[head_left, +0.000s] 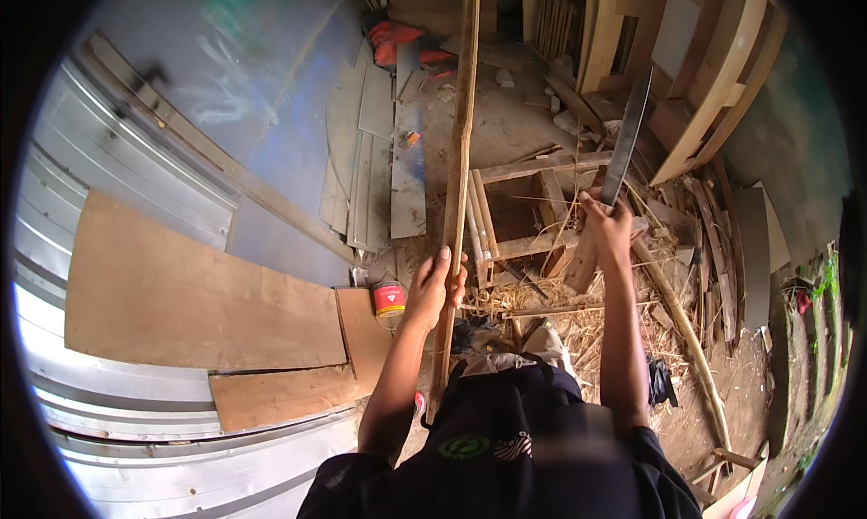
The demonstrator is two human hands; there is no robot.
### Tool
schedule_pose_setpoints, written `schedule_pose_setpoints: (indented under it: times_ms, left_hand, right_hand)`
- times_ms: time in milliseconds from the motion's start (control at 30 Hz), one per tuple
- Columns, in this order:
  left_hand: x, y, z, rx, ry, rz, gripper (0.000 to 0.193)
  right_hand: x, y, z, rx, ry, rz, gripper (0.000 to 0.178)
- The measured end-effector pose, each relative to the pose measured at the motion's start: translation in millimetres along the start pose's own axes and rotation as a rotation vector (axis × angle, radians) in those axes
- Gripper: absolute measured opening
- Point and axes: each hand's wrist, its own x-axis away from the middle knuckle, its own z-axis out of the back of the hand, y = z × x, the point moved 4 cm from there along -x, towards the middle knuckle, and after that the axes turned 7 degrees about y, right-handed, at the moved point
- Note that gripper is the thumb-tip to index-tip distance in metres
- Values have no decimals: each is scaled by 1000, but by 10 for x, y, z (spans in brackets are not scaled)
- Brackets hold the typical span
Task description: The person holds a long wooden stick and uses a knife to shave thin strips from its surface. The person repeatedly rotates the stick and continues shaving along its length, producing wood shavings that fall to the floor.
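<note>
My left hand (435, 289) is closed around a long, narrow wooden pole (461, 131). The pole stands nearly upright in the picture, running from the top edge down beside my body. In my right hand (607, 226) is a machete (625, 144), its long dark blade pointing up and away to the right. Part of its light wooden handle (582, 264) sticks out below my fist. Blade and pole are apart. Beyond my hands, a rough wooden frame (533, 246) rests on the ground between them.
Pale shavings (591, 347) litter the ground around my feet. A red and yellow tin (389, 299) stands left, near brown boards (208, 284) on corrugated metal sheets (135, 447). Wooden frames (722, 86) lean at the far right. A long stick (686, 325) lies at right.
</note>
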Motion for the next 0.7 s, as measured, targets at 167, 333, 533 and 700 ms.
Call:
schedule_pose_setpoints:
  times_ms: [167,333,533,700]
  left_hand:
    - [-40,107,-179,-86,-145,-172,28]
    - [-16,17,-285,-111,-176,-151,16]
    - [92,5,-196,-164,-275,-143,26]
    - [469,-260,135,-150,-351,72,25]
  right_hand:
    - [131,-12,-427,-110,-123,20,38]
    - [262,-116,-935,-81,-395,104,37]
    - [189,-192,-1209,-139,-466,91,25]
    - [-246,-399,-1283,-243,-362,144,20]
